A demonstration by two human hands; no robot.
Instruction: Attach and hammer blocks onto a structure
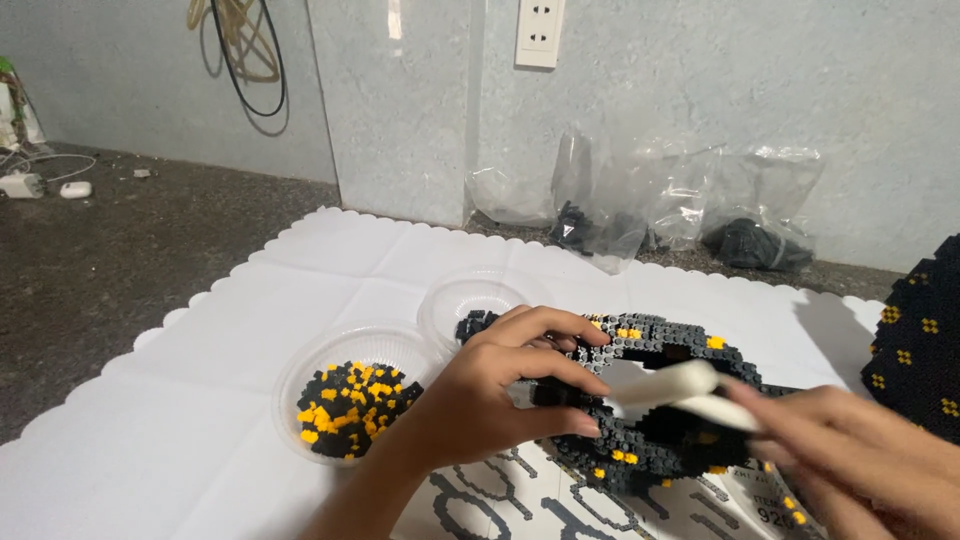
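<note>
A ring-shaped build of small black bricks with a few orange ones [655, 335] lies on a white scalloped mat [300, 260]. My left hand [510, 385] grips the ring's left side, fingers curled over the bricks. My right hand [850, 450] comes in from the lower right, blurred, holding a white flat tool [675, 385] whose tip lies over the ring's open middle. Under the ring lies a printed sheet with grey block diagrams [500, 495].
Two clear plastic bowls stand left of the ring: one [345, 345] with black and orange bricks, one [470, 290] nearly bare. Clear bags with black bricks [690, 215] lean on the wall. A black and orange build [920, 340] sits at right.
</note>
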